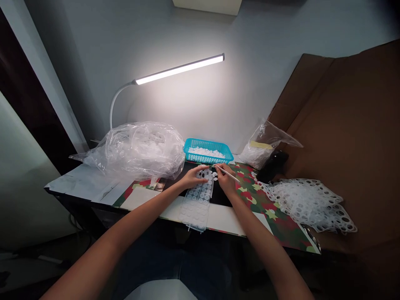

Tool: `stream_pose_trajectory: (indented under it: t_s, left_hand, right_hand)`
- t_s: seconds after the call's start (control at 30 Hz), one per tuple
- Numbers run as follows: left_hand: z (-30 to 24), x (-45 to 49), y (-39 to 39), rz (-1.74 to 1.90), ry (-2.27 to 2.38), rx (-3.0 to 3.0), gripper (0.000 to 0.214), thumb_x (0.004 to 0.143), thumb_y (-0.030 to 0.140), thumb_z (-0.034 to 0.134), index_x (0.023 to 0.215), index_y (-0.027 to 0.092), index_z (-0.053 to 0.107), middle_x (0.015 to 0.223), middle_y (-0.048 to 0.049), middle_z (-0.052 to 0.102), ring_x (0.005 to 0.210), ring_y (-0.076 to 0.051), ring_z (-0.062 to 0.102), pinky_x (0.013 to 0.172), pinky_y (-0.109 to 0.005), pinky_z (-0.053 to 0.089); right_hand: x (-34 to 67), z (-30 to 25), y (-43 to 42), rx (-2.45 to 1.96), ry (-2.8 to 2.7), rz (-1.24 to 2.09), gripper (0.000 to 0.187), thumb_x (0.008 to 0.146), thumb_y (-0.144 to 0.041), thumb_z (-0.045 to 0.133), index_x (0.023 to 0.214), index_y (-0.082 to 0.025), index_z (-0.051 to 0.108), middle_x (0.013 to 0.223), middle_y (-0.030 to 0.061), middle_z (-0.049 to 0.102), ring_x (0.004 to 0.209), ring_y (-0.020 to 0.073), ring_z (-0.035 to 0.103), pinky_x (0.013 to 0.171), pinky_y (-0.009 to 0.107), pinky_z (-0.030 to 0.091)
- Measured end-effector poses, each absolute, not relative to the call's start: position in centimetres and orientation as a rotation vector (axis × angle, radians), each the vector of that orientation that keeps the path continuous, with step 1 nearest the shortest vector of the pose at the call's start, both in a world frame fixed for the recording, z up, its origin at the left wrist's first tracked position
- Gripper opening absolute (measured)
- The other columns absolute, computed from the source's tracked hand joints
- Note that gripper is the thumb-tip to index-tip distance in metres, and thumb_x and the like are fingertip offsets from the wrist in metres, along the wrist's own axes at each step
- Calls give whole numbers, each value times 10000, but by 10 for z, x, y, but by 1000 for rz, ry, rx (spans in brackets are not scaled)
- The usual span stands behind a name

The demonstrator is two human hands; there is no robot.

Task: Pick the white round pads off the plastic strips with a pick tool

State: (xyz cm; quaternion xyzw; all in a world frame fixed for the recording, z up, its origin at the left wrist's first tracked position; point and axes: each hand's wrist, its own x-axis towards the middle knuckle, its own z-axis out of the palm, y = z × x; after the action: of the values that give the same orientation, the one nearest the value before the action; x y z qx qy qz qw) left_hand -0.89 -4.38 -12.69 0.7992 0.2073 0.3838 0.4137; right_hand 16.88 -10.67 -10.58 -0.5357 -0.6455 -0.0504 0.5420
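My left hand (194, 178) grips the far end of a translucent sheet of round pieces (196, 204), its thumb and fingers closed on the edge. The sheet's near end reaches over the table's front edge. In my right hand (225, 179) is a thin white stick-like tool (229, 173), held like a pen, its tip near the left fingertips. Small white round pieces (215, 176) lie on the dark surface between the hands. Just beyond stands a turquoise basket (231, 157) with many white pieces inside. The exact contact at the tool's tip is too small to tell.
A large clear plastic bag (143, 150) fills the left back, beside a lit lamp (181, 71). To the right are a smaller bag (258, 154), a dark object (273, 166) and a pile of perforated white sheets (308, 202). Cardboard (350, 137) walls the right side.
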Motion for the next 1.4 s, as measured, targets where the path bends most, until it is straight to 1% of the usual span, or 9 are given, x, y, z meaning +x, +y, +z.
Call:
stream_pose_trajectory:
  t_s: [0.1,0.2,0.3,0.47,0.7,0.93,1.13,1.27,1.4]
  left_hand:
    - [-127,-12,-44,954,531,2013,606,644,273,761,1206,147,574,1250,-120,564,1196,-268,492,1048,-408,332]
    - [-126,-15,-44,963,538,2017,576,658,276,749,1195,154,580,1241,-108,572,1193,-258,495,1045,-397,337]
    - [-126,-15,-44,979,543,2022,560,682,283,729,1202,149,571,1251,-110,564,1198,-252,489,1049,-390,331]
    - [-126,-14,-43,987,534,2023,554,683,274,726,1197,140,569,1241,-119,567,1188,-254,496,1044,-396,335]
    - [-129,-14,-41,999,519,2015,542,680,280,732,1188,166,580,1234,-107,571,1194,-260,491,1039,-411,341]
    - [-129,-14,-41,1002,496,2012,552,671,288,749,1184,170,584,1219,-106,578,1172,-259,506,1031,-412,347]
    - [-126,-13,-46,998,448,2014,567,669,314,748,1185,146,586,1208,-122,580,1152,-261,519,1002,-395,380]
    - [-123,-14,-46,1001,458,2016,555,676,288,735,1195,159,584,1218,-107,577,1158,-248,516,1009,-379,380]
    - [-125,-16,-40,1011,553,1998,565,669,268,733,1204,175,577,1261,-97,555,1191,-259,491,1046,-402,341]
  right_hand:
    - [182,-107,-106,-1310,-1436,-123,238,892,-355,410,766,-207,547,865,83,661,848,226,602,746,334,449]
    - [191,-110,-104,-1320,-1502,-38,219,827,-368,505,676,-213,544,767,56,659,782,221,611,699,324,455]
    - [192,-111,-102,-1303,-1577,49,244,767,-379,571,595,-211,534,764,58,650,800,225,606,700,325,457]
    - [187,-109,-104,-1282,-1634,202,201,758,-387,600,675,-204,597,718,40,625,692,192,582,653,318,458]
    - [181,-110,-107,-1174,-1756,410,243,759,-439,615,728,-199,627,839,48,664,777,187,625,674,298,493]
    - [179,-113,-106,-1184,-1814,368,188,775,-380,604,729,-199,622,791,44,647,743,190,607,649,302,465]
    - [171,-114,-104,-1213,-1877,263,184,779,-322,578,633,-210,588,707,33,605,693,193,573,635,310,429]
    - [166,-113,-105,-1232,-1872,195,172,785,-300,555,638,-216,582,731,40,621,695,194,579,641,309,432]
    - [163,-109,-110,-1251,-1838,144,160,825,-299,513,702,-224,582,826,40,676,738,193,606,680,301,443]
